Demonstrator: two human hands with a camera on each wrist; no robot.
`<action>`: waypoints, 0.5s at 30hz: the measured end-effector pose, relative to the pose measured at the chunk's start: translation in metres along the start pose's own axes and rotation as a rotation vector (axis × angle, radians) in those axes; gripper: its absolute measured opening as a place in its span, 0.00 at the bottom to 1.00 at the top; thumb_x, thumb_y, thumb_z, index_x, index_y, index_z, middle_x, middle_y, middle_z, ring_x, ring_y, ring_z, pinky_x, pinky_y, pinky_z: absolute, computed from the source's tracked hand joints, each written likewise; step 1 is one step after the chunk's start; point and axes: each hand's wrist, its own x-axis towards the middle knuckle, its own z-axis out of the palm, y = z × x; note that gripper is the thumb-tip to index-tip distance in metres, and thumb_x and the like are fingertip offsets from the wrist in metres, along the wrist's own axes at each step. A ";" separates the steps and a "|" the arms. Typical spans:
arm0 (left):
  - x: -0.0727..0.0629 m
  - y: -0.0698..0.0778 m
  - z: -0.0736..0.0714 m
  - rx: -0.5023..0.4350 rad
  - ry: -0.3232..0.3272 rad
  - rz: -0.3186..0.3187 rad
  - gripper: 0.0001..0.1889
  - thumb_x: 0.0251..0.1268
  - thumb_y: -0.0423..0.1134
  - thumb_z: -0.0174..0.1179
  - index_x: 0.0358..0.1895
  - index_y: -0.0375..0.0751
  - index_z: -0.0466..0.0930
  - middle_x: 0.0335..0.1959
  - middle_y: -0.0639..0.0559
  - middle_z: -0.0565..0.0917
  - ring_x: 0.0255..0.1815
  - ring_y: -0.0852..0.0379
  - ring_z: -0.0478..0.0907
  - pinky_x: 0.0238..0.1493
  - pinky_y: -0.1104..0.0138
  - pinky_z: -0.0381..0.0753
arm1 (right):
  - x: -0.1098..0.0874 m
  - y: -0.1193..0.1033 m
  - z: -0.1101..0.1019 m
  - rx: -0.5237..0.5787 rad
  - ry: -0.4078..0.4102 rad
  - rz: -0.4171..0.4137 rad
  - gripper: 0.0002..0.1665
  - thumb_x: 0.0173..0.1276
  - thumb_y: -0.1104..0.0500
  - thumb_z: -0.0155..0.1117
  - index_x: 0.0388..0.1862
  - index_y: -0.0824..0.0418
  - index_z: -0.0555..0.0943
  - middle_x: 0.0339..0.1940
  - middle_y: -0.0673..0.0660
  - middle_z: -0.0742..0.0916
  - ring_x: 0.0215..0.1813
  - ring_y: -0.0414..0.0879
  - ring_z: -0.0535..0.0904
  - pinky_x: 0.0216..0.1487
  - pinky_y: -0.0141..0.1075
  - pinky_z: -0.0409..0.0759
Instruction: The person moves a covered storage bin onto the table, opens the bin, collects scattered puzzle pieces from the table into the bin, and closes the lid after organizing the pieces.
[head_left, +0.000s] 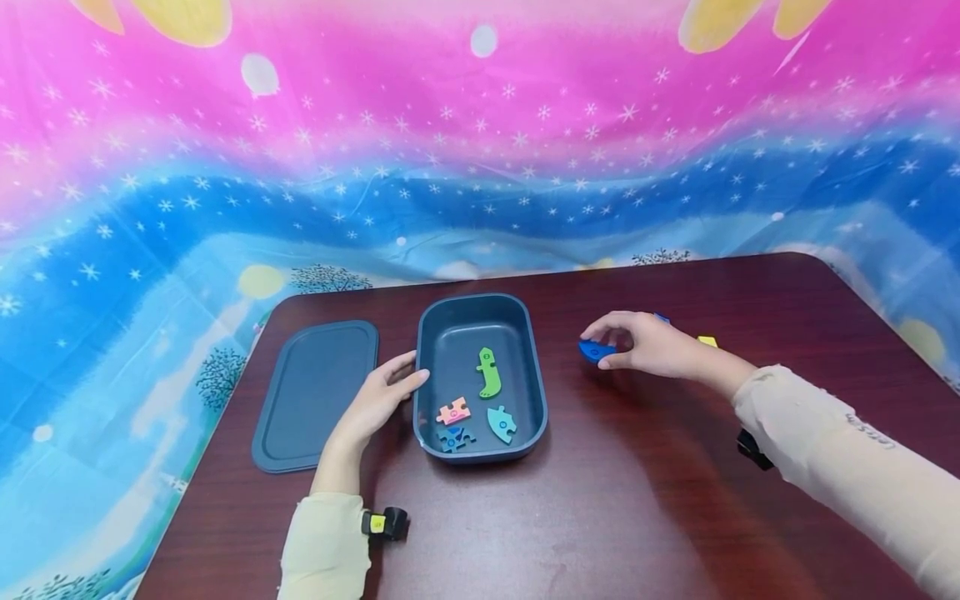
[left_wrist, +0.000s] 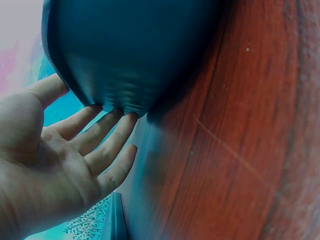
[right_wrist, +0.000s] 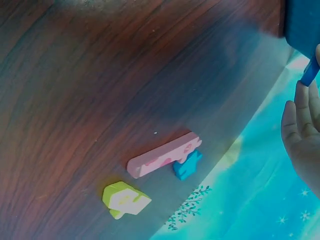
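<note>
Pinching a blue puzzle piece

Head: the right hand holds it toward the desk's far edge; probably light and stiff, best gripped by its sides.
Left wrist: the left hand spreads its fingers against the box.
Right wrist: a pink piece lies near a yellow piece.

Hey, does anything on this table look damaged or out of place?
One small thing: in the left wrist view, a thin pale line slants across the grain of the table, possibly a scratch. The box sits upright, and I see nothing spilled.
</note>
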 end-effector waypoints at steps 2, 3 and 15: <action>0.000 0.000 0.000 0.001 -0.004 -0.001 0.34 0.72 0.50 0.59 0.75 0.39 0.61 0.73 0.38 0.66 0.73 0.42 0.63 0.67 0.48 0.68 | -0.002 -0.002 0.000 0.002 -0.005 -0.012 0.24 0.64 0.64 0.72 0.59 0.59 0.80 0.47 0.53 0.84 0.50 0.51 0.78 0.47 0.44 0.81; 0.000 0.001 0.000 0.002 -0.006 -0.001 0.34 0.72 0.50 0.59 0.75 0.39 0.61 0.73 0.37 0.66 0.73 0.42 0.62 0.67 0.48 0.68 | -0.003 -0.004 0.000 0.004 -0.009 -0.017 0.24 0.64 0.63 0.72 0.59 0.59 0.80 0.47 0.53 0.84 0.50 0.50 0.78 0.46 0.43 0.81; 0.000 0.001 0.000 0.001 -0.005 -0.001 0.34 0.72 0.50 0.59 0.75 0.39 0.61 0.73 0.38 0.65 0.74 0.42 0.62 0.67 0.48 0.68 | -0.003 -0.035 0.001 -0.024 -0.062 -0.120 0.25 0.60 0.64 0.75 0.56 0.57 0.82 0.46 0.49 0.84 0.49 0.48 0.79 0.47 0.43 0.80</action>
